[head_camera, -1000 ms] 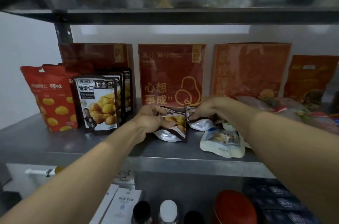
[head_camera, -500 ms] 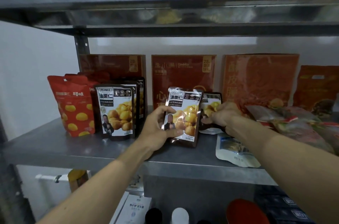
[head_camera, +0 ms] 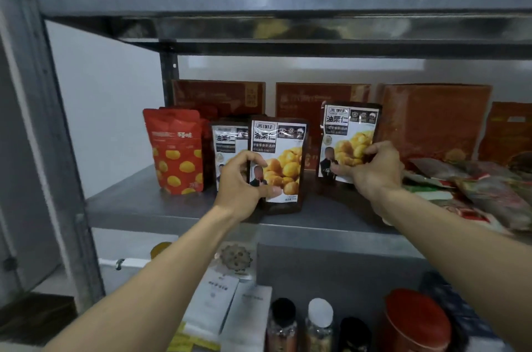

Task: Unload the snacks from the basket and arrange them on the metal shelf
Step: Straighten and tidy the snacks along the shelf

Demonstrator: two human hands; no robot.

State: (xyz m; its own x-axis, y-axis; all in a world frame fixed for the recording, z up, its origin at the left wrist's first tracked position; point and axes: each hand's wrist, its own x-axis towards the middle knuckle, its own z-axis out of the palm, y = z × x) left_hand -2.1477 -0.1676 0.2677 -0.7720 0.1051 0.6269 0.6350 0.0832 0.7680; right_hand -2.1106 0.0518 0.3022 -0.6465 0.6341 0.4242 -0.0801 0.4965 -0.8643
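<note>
Hands at work on the middle tier, each closed on its own packet and well apart from the other. Left hand (head_camera: 240,181) grips the near pouch (head_camera: 277,164) of chestnuts by its left edge, thumb across the front; right hand (head_camera: 374,170) pinches the far pouch (head_camera: 349,138) at its lower right corner. A second ago both pouches lay slumped on the metal shelf (head_camera: 144,204) under the hands. Half a second ago only the near one had been raised. Both now face forward and upright. The near pouch stands with its base on the shelf, just beside and slightly in front of the standing pouch (head_camera: 227,144). Whether the far pouch's base touches the shelf cannot be told, since the hand covers it. Judged from this, the step in hand is facing-up and aligning rather than unloading; the basket is out of view. Count, chestnut pouches: three visible, two held and one standing, with any further ones behind it hidden. Red spotted bag (head_camera: 175,150): one in front at the far left, with red edges behind it that suggest more. Red boxes (head_camera: 322,98): three upright against the back wall. Loose packets (head_camera: 475,187): an unsorted heap at the right, too overlapped to count, and probably the remaining work
</note>
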